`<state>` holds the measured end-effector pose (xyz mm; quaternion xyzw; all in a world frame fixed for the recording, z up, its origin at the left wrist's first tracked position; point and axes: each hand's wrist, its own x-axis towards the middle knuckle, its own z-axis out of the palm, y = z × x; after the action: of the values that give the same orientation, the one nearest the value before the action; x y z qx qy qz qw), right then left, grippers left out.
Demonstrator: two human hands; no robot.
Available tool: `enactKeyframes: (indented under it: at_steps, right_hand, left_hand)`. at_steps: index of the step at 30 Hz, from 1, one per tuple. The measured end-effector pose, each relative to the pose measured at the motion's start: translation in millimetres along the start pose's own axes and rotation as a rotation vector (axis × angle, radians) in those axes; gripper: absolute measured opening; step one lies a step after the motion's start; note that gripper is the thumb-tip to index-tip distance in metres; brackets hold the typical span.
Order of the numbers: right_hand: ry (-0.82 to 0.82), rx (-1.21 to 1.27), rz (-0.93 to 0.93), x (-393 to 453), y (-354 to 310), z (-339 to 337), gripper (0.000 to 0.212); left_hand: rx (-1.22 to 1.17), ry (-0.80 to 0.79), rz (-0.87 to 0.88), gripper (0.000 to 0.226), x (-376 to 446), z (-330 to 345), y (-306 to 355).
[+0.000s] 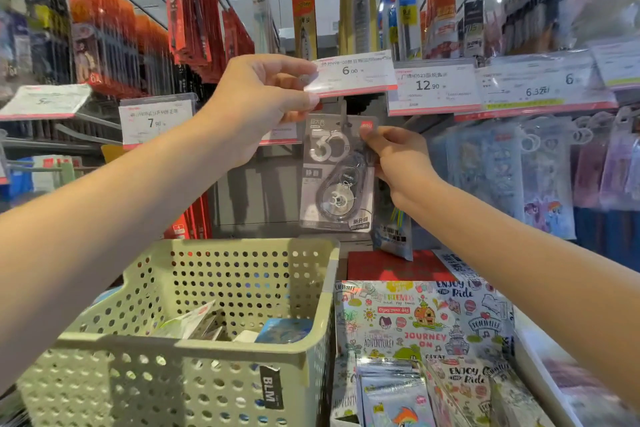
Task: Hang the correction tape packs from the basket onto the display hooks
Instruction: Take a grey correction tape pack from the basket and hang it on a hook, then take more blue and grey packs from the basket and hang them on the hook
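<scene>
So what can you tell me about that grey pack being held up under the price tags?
The correction tape pack is a grey card with a clear blister holding a teardrop-shaped dispenser with a round reel. A large "30" is printed at its top, a red logo at the corner. It hangs upright below the 6.00 price tag. The right hand pinches its right edge; the left hand holds up the tag.

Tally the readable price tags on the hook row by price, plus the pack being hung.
6.00 price tag, lifted by the left hand: 1
12.90 price tag: 1
7.90 price tag: 1
Correction tape pack, pinched by the right hand: 1
Total: 4
</scene>
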<state>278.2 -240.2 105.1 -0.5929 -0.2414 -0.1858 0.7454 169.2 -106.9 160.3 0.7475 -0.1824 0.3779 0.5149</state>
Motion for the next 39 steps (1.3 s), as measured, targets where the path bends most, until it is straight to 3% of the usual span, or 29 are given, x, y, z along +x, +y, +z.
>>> enactKeyframes:
  at_steps: [9,13,18,21,23,26,28,32,34,39]
  right_hand:
    - [0.069,-0.028,0.051,1.8,2.8,7.0,0.014]
    - [0.107,-0.075,-0.046,-0.4,5.1,8.8,0.033]
    - [0.142,-0.313,-0.343,-21.5,15.2,9.5,0.025]
    - [-0.012,-0.462,-0.514,-43.1,16.7,14.0,0.022]
    - [-0.222,-0.57,-0.558,-52.0,16.2,18.6,0.02]
    - [-0.57,-0.725,-0.483,-58.6,19.1,33.0,0.016]
    - [-0.74,-0.855,-0.414,-60.8,21.3,44.3,0.013]
    - [-1.153,-1.188,-0.01,-57.8,30.5,66.2,0.026]
    - [-1.245,-1.302,0.119,-52.8,38.5,75.4,0.029]
    - [-1.288,-1.356,0.359,-47.5,56.0,92.2,0.037]
  left_hand:
    - [0.08,0.071,0.057,0.022,-8.8,-5.6,-5.9]
    - [0.253,0.104,0.161,0.012,-15.9,-18.5,-19.5]
    - [0.61,-0.111,0.326,0.008,-33.7,-41.1,-46.4]
    - [0.8,-0.264,0.322,0.012,-42.5,-53.9,-60.2]
    - [0.891,-0.365,0.256,0.015,-44.9,-59.3,-69.9]
    - [0.941,-0.444,0.11,0.015,-45.5,-61.9,-85.1]
    - [0.89,-0.532,-0.075,0.012,-47.6,-60.1,-97.5]
    - [0.689,-0.726,-0.505,0.012,-53.4,-54.8,-122.1]
    - [0.626,-0.796,-0.676,0.012,-54.9,-52.3,-132.1]
    - [0.509,-0.918,-0.981,0.014,-58.6,-44.6,-154.2]
